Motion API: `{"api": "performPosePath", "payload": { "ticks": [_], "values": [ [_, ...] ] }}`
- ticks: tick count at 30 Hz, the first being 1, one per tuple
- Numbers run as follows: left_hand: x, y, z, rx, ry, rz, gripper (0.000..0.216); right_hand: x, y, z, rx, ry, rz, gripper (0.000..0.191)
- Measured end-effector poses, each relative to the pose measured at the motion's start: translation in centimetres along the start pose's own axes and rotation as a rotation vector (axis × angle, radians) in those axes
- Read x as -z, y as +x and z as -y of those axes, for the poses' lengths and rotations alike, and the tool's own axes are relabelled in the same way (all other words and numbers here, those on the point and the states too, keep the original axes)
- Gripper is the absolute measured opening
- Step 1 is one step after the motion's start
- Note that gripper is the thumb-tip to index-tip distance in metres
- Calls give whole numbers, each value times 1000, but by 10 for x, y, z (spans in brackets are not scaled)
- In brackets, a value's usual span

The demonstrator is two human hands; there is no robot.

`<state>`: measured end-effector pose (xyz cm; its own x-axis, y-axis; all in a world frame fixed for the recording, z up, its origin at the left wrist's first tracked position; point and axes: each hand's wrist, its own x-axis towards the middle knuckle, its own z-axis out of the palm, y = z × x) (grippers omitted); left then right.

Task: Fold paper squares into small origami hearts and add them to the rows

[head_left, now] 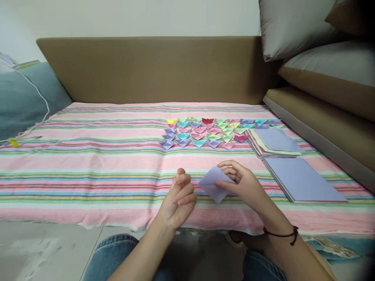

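Observation:
My right hand (238,179) pinches a small folded lavender sheet of paper (215,185) between thumb and fingers, holding it up at a slant above the striped cloth. To the left of the paper, apart from it, is my left hand (180,199). Its fingers are curled in and the thumb meets the index finger, with nothing visible between them. Beyond both hands, several folded paper boats (199,134) stand in rows, in lavender, pink, green, turquoise, yellow and red.
At the right lie a stack of lavender paper (304,179) and a mixed-colour paper stack (277,140). The striped cloth (88,168) covers the seat up to a brown backrest (152,70). Cushions (331,70) pile up at the right. A white cable (43,97) runs at the left.

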<state>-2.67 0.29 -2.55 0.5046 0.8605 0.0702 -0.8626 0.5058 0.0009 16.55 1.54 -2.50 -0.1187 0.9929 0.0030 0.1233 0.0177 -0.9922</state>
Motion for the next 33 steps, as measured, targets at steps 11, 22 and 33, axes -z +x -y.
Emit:
{"api": "performPosePath", "payload": {
  "ticks": [11,22,33],
  "values": [
    [-15,-1,11,-72,176,-9,19,8,-5,8,-6,115,-145,46],
    [-16,-2,11,-76,167,-4,18,4,-6,9,-12,133,-137,48],
    [-17,-2,11,-45,248,-49,22,2,-4,7,-24,138,-117,52]
  ]
}}
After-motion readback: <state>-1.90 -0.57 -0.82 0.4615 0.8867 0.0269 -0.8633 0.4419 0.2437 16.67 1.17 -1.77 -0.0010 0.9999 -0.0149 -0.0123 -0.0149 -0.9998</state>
